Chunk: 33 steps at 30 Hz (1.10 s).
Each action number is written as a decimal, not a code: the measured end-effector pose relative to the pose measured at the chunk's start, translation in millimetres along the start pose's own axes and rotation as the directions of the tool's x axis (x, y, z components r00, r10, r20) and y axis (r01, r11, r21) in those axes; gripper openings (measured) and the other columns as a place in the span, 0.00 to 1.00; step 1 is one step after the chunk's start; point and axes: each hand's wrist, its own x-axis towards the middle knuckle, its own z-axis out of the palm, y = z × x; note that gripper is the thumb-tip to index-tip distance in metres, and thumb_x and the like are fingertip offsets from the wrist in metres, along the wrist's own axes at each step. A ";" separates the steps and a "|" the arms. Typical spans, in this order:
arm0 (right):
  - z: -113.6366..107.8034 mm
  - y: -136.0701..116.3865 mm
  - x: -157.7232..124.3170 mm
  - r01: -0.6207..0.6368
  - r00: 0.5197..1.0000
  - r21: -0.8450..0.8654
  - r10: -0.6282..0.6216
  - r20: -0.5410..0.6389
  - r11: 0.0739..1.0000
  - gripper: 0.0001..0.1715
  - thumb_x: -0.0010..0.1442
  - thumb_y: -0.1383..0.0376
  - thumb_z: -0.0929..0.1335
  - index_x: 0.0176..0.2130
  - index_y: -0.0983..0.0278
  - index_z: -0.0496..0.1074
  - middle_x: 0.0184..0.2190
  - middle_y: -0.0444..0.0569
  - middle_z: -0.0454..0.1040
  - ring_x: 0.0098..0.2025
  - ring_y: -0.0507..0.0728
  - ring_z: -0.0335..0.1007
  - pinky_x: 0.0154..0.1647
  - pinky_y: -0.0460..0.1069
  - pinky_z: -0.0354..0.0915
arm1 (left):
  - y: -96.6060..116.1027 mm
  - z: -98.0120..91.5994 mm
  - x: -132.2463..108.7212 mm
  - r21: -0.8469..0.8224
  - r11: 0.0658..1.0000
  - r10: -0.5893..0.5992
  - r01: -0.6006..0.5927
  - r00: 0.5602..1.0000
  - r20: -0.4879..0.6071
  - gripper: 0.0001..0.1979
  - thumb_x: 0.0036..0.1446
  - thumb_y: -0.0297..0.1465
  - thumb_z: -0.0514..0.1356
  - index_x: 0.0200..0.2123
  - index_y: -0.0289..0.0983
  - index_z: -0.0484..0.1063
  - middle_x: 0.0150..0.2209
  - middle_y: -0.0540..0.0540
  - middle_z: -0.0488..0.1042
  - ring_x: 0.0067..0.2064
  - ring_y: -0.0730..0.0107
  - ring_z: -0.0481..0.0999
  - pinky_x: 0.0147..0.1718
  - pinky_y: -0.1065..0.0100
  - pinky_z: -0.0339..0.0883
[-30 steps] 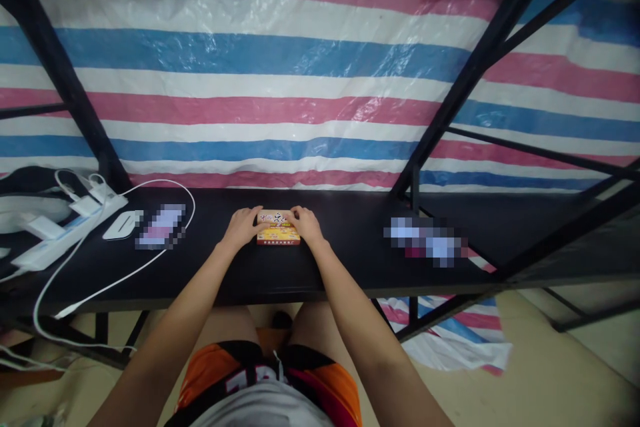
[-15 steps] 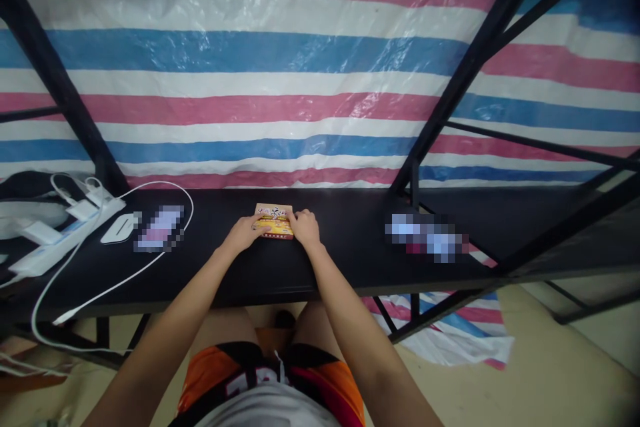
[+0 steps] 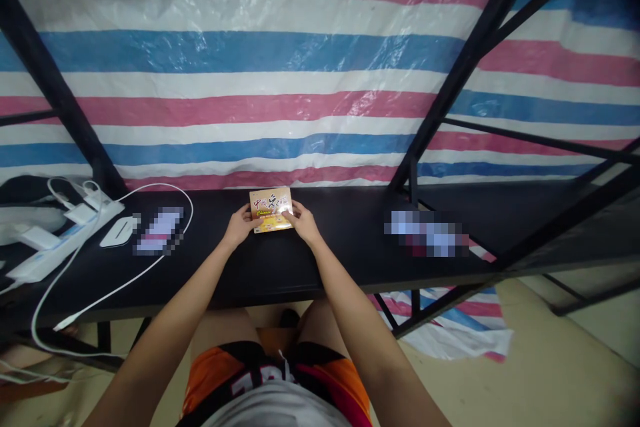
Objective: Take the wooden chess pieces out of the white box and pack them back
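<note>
A small yellow box (image 3: 271,207) with red printed characters is tilted up off the black table (image 3: 350,250), its printed face toward me. My left hand (image 3: 239,225) grips its lower left edge with fingers closed on it. My right hand (image 3: 301,221) holds the lower right edge, thumb on the face. Both forearms reach in from below.
At the left lie a white power strip (image 3: 55,240) with plugs and a white cable (image 3: 115,287), a white oval device (image 3: 116,232) and a blurred flat item (image 3: 159,230). Another blurred item (image 3: 427,233) sits right. Black frame bars (image 3: 450,80) rise before a striped tarp.
The box lay flat under both hands a second ago; now it has been lifted and tipped up so its face shows, and the hands have shifted to its lower edges.
</note>
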 end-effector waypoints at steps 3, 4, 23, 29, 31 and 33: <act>-1.1 1.2 1.0 0.026 1.000 0.020 -0.026 0.001 0.999 0.31 0.50 0.57 0.72 0.52 0.63 0.67 0.42 0.51 0.77 0.42 0.57 0.74 0.47 0.54 0.68 | 0.7 -0.5 2.5 -0.047 0.999 0.005 -0.002 0.997 0.080 0.38 0.38 0.28 0.71 0.55 0.32 0.64 0.40 0.40 0.77 0.41 0.59 0.77 0.43 0.57 0.72; -1.3 1.2 0.9 0.038 0.999 0.013 -0.038 0.003 0.999 0.30 0.50 0.57 0.72 0.51 0.63 0.68 0.43 0.51 0.77 0.42 0.57 0.74 0.47 0.53 0.68 | 1.5 -0.7 2.7 -0.042 0.999 0.025 -0.021 0.995 0.099 0.34 0.38 0.28 0.71 0.51 0.32 0.67 0.39 0.40 0.78 0.41 0.58 0.77 0.43 0.56 0.72; -4.9 -24.0 -10.5 0.060 0.998 -0.136 -0.057 0.028 0.989 0.21 0.49 0.52 0.71 0.40 0.63 0.72 0.36 0.46 0.77 0.37 0.55 0.73 0.41 0.49 0.66 | 2.4 -4.2 0.0 0.111 0.974 0.177 -0.195 0.971 0.158 0.25 0.42 0.30 0.67 0.45 0.34 0.66 0.45 0.39 0.75 0.47 0.56 0.76 0.46 0.56 0.71; -5.4 -26.6 -11.2 0.047 0.999 -0.157 -0.045 0.016 0.987 0.21 0.50 0.53 0.71 0.40 0.63 0.72 0.36 0.47 0.77 0.37 0.55 0.72 0.41 0.49 0.66 | 5.4 -5.6 -1.0 0.187 0.961 0.178 -0.206 0.972 0.154 0.25 0.43 0.33 0.68 0.46 0.35 0.67 0.42 0.41 0.76 0.43 0.58 0.77 0.43 0.58 0.72; -5.7 -26.6 -11.2 0.052 0.999 -0.161 -0.049 0.020 0.986 0.21 0.50 0.52 0.70 0.40 0.63 0.72 0.36 0.47 0.77 0.37 0.54 0.72 0.42 0.49 0.66 | 5.3 -6.8 -1.3 0.218 0.954 0.178 -0.206 0.974 0.144 0.25 0.43 0.35 0.68 0.46 0.35 0.67 0.41 0.42 0.76 0.42 0.59 0.77 0.42 0.58 0.72; -6.0 -25.9 -10.8 0.054 0.998 -0.169 -0.051 0.019 0.984 0.22 0.50 0.52 0.71 0.40 0.63 0.72 0.36 0.46 0.77 0.37 0.54 0.72 0.42 0.48 0.66 | 5.0 -7.7 -1.6 0.234 0.950 0.175 -0.205 0.974 0.144 0.25 0.44 0.36 0.67 0.46 0.35 0.68 0.39 0.42 0.76 0.39 0.60 0.78 0.41 0.59 0.72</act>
